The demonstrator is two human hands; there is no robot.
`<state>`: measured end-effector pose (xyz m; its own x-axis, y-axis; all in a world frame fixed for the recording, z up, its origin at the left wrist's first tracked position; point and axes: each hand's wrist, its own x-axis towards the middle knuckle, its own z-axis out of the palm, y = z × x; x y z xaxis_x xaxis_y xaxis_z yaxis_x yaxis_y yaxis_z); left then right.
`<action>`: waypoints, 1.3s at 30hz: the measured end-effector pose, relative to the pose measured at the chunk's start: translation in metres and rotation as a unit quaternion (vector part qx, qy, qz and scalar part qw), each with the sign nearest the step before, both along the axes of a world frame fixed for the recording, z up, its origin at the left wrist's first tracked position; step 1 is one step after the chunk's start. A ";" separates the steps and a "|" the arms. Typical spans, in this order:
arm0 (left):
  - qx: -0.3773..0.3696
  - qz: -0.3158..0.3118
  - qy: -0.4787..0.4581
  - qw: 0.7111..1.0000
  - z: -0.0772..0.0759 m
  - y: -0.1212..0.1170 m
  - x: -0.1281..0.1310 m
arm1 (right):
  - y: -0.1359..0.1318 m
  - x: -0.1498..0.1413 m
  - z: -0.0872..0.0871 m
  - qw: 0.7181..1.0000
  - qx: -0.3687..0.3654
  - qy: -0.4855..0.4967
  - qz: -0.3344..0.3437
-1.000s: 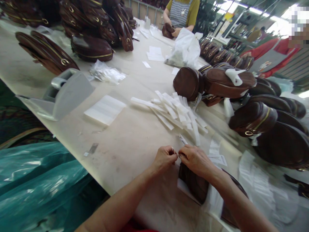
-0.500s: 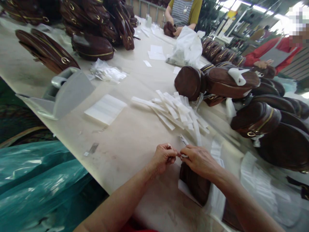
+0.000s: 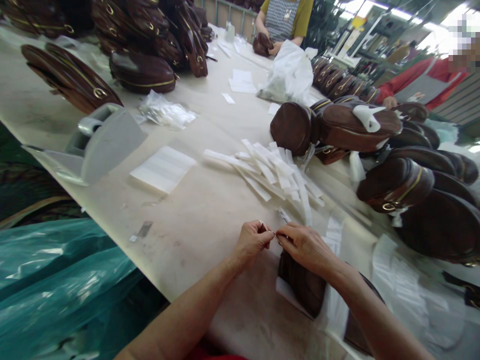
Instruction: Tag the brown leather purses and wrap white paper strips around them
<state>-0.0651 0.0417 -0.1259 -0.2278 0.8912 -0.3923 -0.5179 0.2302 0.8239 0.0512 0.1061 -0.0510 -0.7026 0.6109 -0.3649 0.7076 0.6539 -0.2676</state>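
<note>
Left grip, right grip pinch near brown bag.

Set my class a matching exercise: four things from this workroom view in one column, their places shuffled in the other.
1. Teal plastic
2. White strips
3. Checked apron
4. Small brown bag

A. Worn by a person at the far side
B. Partly covered by the right hand
C. Beside the table, lower left of the view
D. In a loose heap beyond both hands

1-C, 2-D, 3-A, 4-B
</note>
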 end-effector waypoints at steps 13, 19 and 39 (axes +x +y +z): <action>-0.006 -0.005 -0.078 0.997 0.002 0.000 -0.001 | -0.002 0.001 0.000 0.992 0.091 -0.065 0.055; -0.010 -0.034 -0.159 0.987 0.004 0.000 -0.001 | 0.006 0.015 0.007 0.996 0.050 -0.070 0.025; 0.016 -0.015 -0.221 0.975 0.001 -0.002 0.008 | 0.024 0.074 0.030 0.995 -0.031 0.052 -0.083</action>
<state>-0.0568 0.0397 -0.1249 -0.0153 0.9080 -0.4188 -0.8173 0.2299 0.5283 0.1247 0.1298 -0.0210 -0.6289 0.7008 -0.3365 0.7716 0.5097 -0.3806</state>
